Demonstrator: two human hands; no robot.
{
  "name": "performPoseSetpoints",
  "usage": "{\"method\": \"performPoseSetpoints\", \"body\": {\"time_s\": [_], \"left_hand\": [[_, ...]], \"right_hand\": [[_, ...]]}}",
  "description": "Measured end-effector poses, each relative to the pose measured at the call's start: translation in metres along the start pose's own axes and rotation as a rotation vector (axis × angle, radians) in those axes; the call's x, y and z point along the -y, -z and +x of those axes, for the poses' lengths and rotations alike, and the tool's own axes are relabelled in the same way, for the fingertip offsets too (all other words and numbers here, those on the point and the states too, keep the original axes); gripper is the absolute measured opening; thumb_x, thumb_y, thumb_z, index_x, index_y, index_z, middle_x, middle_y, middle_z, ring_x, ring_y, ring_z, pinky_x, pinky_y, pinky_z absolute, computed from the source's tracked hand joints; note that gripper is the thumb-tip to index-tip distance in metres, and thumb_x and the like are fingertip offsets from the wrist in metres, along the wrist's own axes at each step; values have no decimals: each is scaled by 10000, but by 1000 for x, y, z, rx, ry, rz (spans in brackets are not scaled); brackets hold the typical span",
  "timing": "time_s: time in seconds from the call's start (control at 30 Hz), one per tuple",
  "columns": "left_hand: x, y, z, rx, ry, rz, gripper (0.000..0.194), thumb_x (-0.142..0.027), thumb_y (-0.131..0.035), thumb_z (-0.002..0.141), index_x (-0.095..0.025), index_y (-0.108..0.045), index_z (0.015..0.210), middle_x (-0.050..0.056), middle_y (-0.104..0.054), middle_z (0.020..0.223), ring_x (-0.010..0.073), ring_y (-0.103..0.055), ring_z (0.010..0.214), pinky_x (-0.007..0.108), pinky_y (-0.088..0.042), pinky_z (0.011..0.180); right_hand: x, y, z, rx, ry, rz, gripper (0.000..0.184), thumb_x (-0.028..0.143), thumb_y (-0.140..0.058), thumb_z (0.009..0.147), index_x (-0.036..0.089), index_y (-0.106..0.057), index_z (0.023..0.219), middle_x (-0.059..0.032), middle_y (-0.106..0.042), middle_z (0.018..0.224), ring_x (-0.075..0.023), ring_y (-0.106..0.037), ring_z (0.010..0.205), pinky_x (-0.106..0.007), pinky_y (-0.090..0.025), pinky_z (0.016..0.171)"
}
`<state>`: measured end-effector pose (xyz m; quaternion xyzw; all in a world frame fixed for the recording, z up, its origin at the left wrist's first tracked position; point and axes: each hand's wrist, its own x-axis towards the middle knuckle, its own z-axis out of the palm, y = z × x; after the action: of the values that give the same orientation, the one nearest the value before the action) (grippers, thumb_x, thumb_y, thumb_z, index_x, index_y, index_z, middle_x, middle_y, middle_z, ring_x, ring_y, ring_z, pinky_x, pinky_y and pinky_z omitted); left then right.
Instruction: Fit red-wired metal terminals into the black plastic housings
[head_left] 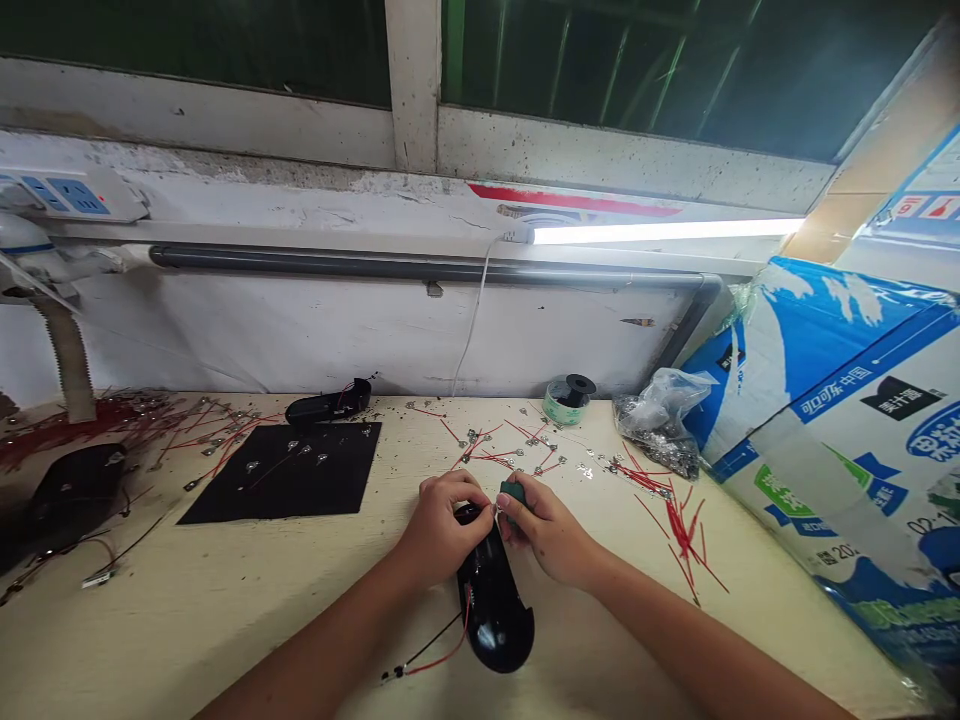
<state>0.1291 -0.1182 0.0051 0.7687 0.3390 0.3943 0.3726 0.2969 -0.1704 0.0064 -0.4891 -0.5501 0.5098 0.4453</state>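
My left hand [442, 520] grips the upper end of a glossy black plastic casing [491, 605], which lies lengthwise on the cream bench top [225, 620]. Thin red and black wires [439, 650] trail from the casing toward me. My right hand [544, 530] pinches a small green-handled tool [512, 497] against the casing's top end. The tool's tip is hidden by my fingers. Just beyond my hands lie loose red wires with small metal tabs [510, 445]. A second black casing [328, 405] sits at the back.
A black mat [300, 475] with small metal parts lies left of my hands. A bag of metal pieces [660, 420], a tape roll [568, 398] and cut red wires [682, 530] lie to the right. A large printed carton [825, 430] stands at the right, with a wall behind the bench.
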Motion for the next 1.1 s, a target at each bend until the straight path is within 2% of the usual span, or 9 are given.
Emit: {"method": "performPoseSetpoints", "body": {"time_s": [0.27, 0.6, 0.77, 0.87, 1.0, 1.1], "left_hand": [[-3, 1, 0, 0, -12, 62, 176, -222, -663, 807, -209, -719, 640, 31, -662, 729, 164, -623, 723, 290, -465, 716], [-1, -1, -2, 26, -7, 151, 173, -234, -656, 836, -222, -723, 677, 12, -663, 769, 171, -633, 769, 349, -427, 850], [-3, 0, -1, 10, -6, 139, 180, -227, -649, 837, -216, -710, 668, 15, -659, 761, 171, -634, 766, 342, -434, 839], [-3, 1, 0, 0, -9, 80, 192, -233, -630, 849, -206, -691, 669, 27, -659, 755, 175, -631, 770, 315, -454, 782], [-1, 2, 1, -18, 6, 22, 178, -226, -622, 845, -195, -667, 676, 28, -649, 750, 170, -621, 757, 305, -459, 761], [1, 2, 1, -32, 11, -12, 162, -228, -624, 843, -190, -661, 690, 25, -643, 759, 165, -618, 750, 302, -459, 752]], "right_hand": [[-3, -3, 1, -24, 30, 24, 394, 565, -584, 938, 210, -462, 817, 14, -599, 636, -132, -505, 584, -277, -371, 575], [-4, -2, -2, -56, 28, -29, 388, 556, -551, 955, 220, -442, 796, 24, -579, 616, -137, -495, 570, -284, -384, 578], [0, -4, -1, -72, 40, -6, 396, 564, -577, 940, 213, -463, 795, 26, -573, 604, -129, -505, 558, -273, -386, 557], [2, -5, 1, -71, 31, 68, 410, 584, -599, 917, 198, -504, 819, 10, -603, 642, -126, -544, 541, -262, -399, 528], [0, -1, 4, -130, 17, 166, 427, 599, -625, 885, 196, -541, 998, -8, -635, 770, -144, -610, 567, -268, -435, 529], [0, 7, 4, -182, 24, 117, 395, 569, -612, 890, 207, -548, 1035, -20, -632, 865, -124, -568, 548, -270, -417, 520]]}}
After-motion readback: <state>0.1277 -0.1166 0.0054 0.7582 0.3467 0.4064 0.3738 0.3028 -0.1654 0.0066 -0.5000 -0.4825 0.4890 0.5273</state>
